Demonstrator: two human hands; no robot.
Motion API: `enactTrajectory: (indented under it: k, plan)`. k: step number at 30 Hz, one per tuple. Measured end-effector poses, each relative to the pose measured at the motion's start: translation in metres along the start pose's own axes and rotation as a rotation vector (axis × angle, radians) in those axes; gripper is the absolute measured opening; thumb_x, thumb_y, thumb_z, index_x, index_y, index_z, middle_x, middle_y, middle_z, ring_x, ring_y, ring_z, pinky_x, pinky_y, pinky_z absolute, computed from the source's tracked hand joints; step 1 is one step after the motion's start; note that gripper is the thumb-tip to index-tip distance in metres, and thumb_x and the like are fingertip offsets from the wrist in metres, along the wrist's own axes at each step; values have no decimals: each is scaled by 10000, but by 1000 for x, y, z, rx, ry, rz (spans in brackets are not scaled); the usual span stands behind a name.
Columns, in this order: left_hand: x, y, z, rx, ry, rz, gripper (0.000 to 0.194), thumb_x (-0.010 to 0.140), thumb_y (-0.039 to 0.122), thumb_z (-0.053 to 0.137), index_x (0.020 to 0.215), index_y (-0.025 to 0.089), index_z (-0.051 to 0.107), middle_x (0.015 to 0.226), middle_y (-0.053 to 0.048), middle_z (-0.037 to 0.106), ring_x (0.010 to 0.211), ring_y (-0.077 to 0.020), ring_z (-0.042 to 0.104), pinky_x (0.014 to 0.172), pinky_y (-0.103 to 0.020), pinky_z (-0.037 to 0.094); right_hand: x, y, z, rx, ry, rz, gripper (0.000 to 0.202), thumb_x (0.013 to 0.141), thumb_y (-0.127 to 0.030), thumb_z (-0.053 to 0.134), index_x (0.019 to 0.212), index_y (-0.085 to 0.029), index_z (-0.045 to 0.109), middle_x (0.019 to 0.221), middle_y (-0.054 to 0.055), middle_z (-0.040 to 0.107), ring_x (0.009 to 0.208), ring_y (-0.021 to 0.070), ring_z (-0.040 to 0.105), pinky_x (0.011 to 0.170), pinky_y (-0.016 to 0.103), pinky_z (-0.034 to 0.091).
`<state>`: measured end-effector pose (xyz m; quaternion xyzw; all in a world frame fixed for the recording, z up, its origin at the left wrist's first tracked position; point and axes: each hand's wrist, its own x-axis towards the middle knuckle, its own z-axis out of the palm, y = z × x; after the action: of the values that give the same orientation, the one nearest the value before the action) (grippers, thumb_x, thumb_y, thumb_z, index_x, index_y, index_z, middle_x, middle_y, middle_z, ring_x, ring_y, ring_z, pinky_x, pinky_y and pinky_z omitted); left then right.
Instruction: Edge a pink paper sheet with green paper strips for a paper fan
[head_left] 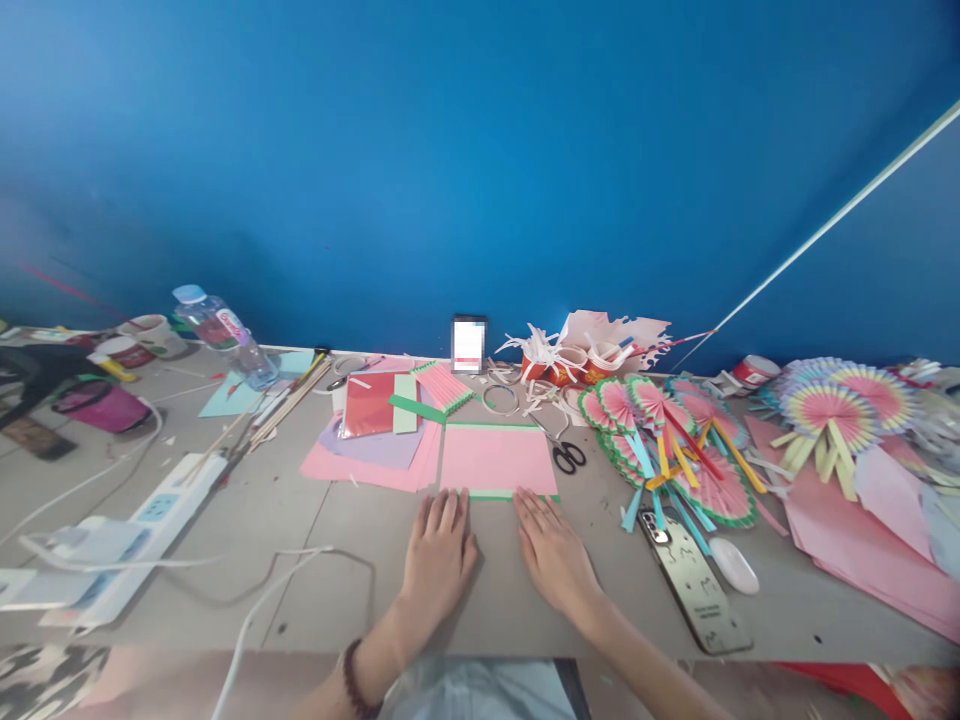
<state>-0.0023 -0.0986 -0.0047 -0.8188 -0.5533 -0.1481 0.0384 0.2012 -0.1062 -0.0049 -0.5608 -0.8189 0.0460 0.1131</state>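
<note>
A pink paper sheet (496,460) with green strips along its near and far edges lies flat on the grey table. My left hand (441,545) rests palm down, its fingertips on the sheet's near left corner. At the near right corner, the fingertips of my right hand (551,548) press on the green edge. Both hands have their fingers stretched out and hold nothing. Just right of the sheet lie black-handled scissors (568,457). Beyond its far left corner is a pleated pink paper piece (444,388) with green edging.
Stacked pink paper (405,470) and a red packet (365,405) lie left. Pleated paper fans (705,440), a phone (694,585) and a white mouse (733,566) are right. A power strip (161,510), white cable and tilted bottle (225,330) stand far left. Paper cups (566,367) line the wall.
</note>
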Motion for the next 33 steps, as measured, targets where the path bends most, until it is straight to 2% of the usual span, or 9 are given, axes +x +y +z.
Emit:
enactTrajectory:
  k: [5,8,12,14,17,20,24,28,33]
  plan:
    - [0,-1,2,67,52,-1,464,848,221,384,1272,53,470,1235,-149,541,1160,-261,477,1040,-455,329,4,0,0,39,53,-9,421,905,-185,381,1308,-130,488,1348,112,502,1252,228,446,1067,425,343]
    - [5,-1,-7,127,33,4,421,866,248,383,1193,33,538,1180,-165,572,1123,-275,499,1035,-469,330,15,4,-7,113,87,0,337,904,-195,418,1198,-133,570,1218,122,601,1147,236,524,1008,418,393]
    - [22,-1,-25,136,15,-6,422,872,258,405,1241,82,514,1145,-145,585,1063,-279,523,1044,-520,285,48,17,-20,287,82,33,253,901,-221,437,1067,-183,624,981,80,678,939,200,609,860,341,470]
    - [36,-1,-27,112,17,18,430,853,253,447,1249,95,503,1173,-150,568,1102,-286,499,1037,-497,298,72,26,-24,381,79,39,255,893,-224,440,1061,-180,627,979,78,676,878,177,621,810,302,480]
    - [59,4,-17,63,-20,85,431,822,249,505,1215,73,514,1180,-170,556,1096,-293,496,967,-439,372,115,38,-28,440,61,37,246,865,-205,470,1040,-173,640,996,68,685,843,160,625,806,281,472]
    - [77,11,2,12,-44,160,370,797,223,524,1139,80,544,1146,-169,559,1045,-293,511,891,-420,408,162,44,-28,372,2,127,272,863,-185,464,1075,-190,634,1036,43,686,887,141,626,813,235,459]
    - [84,13,18,-49,-10,225,313,827,180,463,1126,111,523,1100,-135,561,987,-267,516,819,-395,425,214,45,-25,290,-15,209,268,872,-196,461,1060,-209,652,1073,35,680,979,159,610,869,233,427]
    - [81,6,20,-155,-6,252,240,858,183,439,1083,148,515,1018,-102,567,962,-239,515,790,-372,431,246,40,-19,177,-16,345,260,885,-267,469,1070,-224,647,1079,71,671,1008,210,606,833,276,440]
    - [83,1,20,-201,1,206,164,864,186,441,999,174,534,953,-82,562,919,-222,510,765,-360,428,263,34,-10,94,-8,460,249,879,-312,494,981,-170,671,1035,130,664,968,253,621,796,315,451]
